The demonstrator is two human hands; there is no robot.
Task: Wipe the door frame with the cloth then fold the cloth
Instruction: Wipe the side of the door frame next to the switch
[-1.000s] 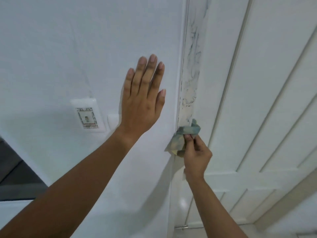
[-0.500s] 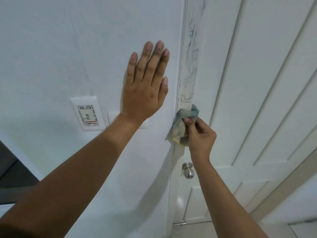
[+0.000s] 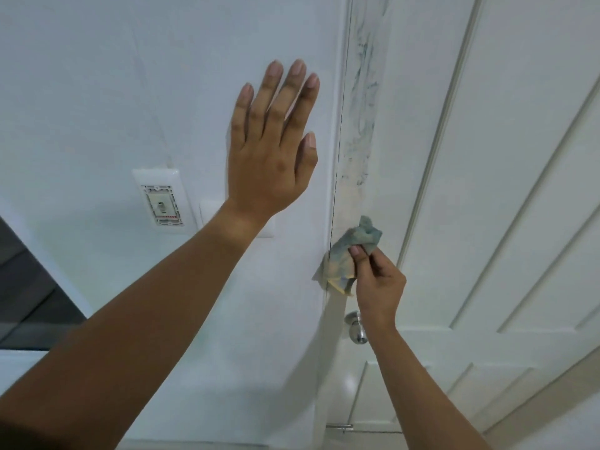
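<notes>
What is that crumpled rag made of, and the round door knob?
The cloth, gripped by the right hand, looks like soft woven fabric: it crumples and folds, faded blue-green with yellowish patches. The door knob looks like polished metal, silvery with bright reflections, though it could be plated.

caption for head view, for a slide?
Right hand presses bunched cloth on smudged door frame; left hand flat on wall.

A home interior — a white panelled door (image 3: 487, 222) with a round metal knob (image 3: 356, 331) sits just below the right hand (image 3: 378, 284). A wall switch plate (image 3: 160, 201) is mounted on the painted wall (image 3: 97, 92) left of the left hand (image 3: 271, 151) — domestic fittings throughout.
</notes>
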